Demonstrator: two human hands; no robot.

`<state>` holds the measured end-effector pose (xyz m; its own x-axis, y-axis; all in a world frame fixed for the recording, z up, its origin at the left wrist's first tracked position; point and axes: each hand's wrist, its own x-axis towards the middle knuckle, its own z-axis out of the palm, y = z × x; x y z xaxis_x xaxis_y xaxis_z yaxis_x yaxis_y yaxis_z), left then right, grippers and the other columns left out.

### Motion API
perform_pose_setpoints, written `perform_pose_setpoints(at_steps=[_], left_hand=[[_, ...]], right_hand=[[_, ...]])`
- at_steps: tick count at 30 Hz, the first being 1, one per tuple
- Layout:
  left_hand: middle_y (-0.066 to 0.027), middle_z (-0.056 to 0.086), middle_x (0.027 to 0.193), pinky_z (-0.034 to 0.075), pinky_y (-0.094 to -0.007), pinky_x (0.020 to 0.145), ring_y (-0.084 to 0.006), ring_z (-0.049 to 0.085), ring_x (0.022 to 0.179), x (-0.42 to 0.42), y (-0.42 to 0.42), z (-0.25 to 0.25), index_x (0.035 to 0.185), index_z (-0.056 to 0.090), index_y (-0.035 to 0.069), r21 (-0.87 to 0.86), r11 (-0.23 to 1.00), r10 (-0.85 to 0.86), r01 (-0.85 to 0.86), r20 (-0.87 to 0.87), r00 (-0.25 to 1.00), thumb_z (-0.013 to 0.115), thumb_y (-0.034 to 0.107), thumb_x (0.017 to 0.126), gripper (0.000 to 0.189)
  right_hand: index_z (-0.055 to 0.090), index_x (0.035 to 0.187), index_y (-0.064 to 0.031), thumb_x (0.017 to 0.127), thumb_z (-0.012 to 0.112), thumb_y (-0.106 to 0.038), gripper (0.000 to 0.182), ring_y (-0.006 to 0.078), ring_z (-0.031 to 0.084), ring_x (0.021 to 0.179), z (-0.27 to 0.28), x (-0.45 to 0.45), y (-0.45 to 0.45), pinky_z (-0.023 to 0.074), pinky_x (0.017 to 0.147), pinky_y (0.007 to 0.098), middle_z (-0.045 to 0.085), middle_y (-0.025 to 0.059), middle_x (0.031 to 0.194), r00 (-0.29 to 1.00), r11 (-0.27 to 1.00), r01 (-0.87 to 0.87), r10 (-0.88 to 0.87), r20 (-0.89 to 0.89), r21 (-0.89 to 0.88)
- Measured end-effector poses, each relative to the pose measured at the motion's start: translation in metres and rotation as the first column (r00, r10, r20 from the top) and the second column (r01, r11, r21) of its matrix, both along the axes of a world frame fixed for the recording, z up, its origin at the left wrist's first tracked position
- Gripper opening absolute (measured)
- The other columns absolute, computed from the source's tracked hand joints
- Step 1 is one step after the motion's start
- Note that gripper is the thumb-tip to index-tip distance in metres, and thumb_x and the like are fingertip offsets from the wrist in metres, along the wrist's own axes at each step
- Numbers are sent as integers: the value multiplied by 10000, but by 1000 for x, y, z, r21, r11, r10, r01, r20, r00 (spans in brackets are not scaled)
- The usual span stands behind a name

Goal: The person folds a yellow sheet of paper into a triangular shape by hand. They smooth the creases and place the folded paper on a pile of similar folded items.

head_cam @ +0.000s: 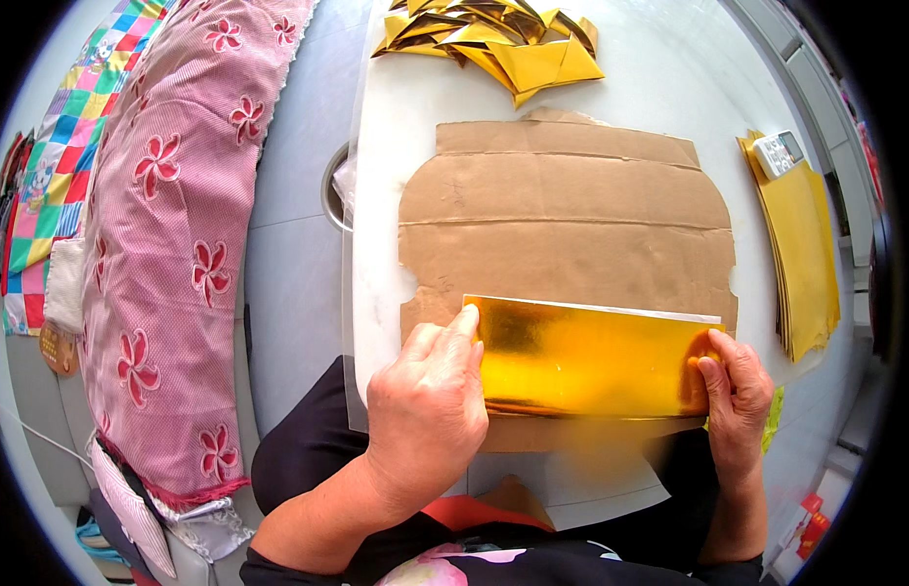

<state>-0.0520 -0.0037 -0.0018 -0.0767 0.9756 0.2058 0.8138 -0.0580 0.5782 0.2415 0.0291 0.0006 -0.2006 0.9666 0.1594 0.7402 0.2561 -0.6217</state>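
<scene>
A shiny gold foil paper sheet (593, 359), doubled over lengthwise, lies across the near part of a brown cardboard sheet (564, 190). A thin white strip shows along its far edge. My left hand (432, 395) grips the sheet's left end, index fingertip at the far corner and thumb beside it. At the other end, my right hand (740, 388) pinches the far right corner between thumb and fingers. The foil's near edge is bent in a rounded fold and reflects light.
Folded gold paper pieces (498, 44) are heaped at the table's far side. On the right, a white remote control (778, 154) rests on a stack of yellow-gold paper sheets (798, 249). A sofa with a pink flowered cover (183, 220) stands left, a round bin (338, 187) beside the white table (381, 146).
</scene>
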Motion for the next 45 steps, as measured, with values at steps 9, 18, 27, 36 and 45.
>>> perform_pose_setpoints(at_steps=[9,18,27,36,45], left_hand=[[-128,601,768,500,-369,538,-281,606,622,0,0,1,1132,642,-42,-21,1000,15,-15,-7,1000,643,-4,825,309],[-123,596,761,496,-366,530,-279,604,616,0,-1,0,1139,640,-39,-23,999,28,-28,-3,1000,643,-4,822,319],[-128,587,777,498,-371,543,-283,597,621,-1,-1,0,1156,627,-45,-23,1000,15,-15,2,1000,626,-4,834,324],[-133,579,778,496,-372,541,-287,599,622,-1,-1,1,1160,620,-51,-48,999,10,-10,-11,1000,623,3,841,323],[-137,578,783,497,-371,549,-287,600,631,-1,-1,0,1160,617,-56,-39,999,2,-2,-6,1000,618,-1,844,321]], right_hand=[[640,1115,5,889,661,-18,228,224,555,708,-1,0,1,454,632,311,601,126,829,1000,1000,-12,12,6,19],[642,1125,-1,902,647,-24,223,210,537,709,0,0,0,440,624,303,596,118,831,1000,1000,3,-3,3,-17],[654,1115,-16,936,626,-68,188,184,556,742,-1,-3,-1,456,647,283,599,100,847,999,999,25,-26,-24,-28],[653,1116,-6,936,628,-74,194,192,576,770,-1,-2,-1,468,672,284,619,108,872,999,999,27,-28,-20,-25],[653,1132,-17,929,628,-50,208,194,577,777,0,-2,-1,472,679,280,626,111,884,1000,999,21,-22,-8,-44]])
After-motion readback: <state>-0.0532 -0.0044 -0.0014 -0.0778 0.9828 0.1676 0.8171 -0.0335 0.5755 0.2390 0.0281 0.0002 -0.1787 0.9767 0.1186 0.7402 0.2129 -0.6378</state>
